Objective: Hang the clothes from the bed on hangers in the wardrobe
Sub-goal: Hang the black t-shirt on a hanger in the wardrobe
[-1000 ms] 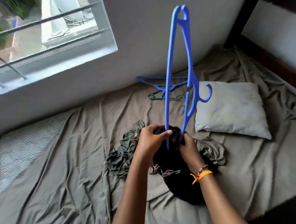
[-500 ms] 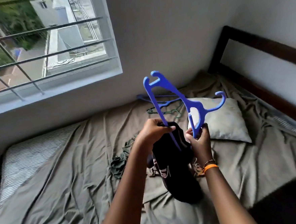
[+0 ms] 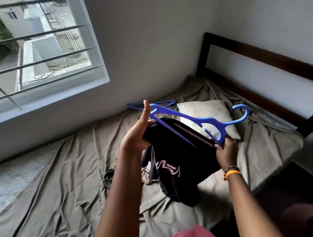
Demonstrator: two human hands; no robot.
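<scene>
My bed with its wrinkled brown sheet (image 3: 55,190) lies under me. The black printed cloth top (image 3: 175,165) hangs between my hands on the long blue plastic hanger (image 3: 198,121), hook pointing right. My left hand (image 3: 136,136) grips the cloth; my right hand (image 3: 226,150) pinches the hanger.

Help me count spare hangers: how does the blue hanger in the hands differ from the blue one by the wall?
The held hanger is lifted off the bed, gripped by the right hand, carrying a black garment. The far hanger lies bare on the bed sheet, untouched. Both are blue.
</scene>
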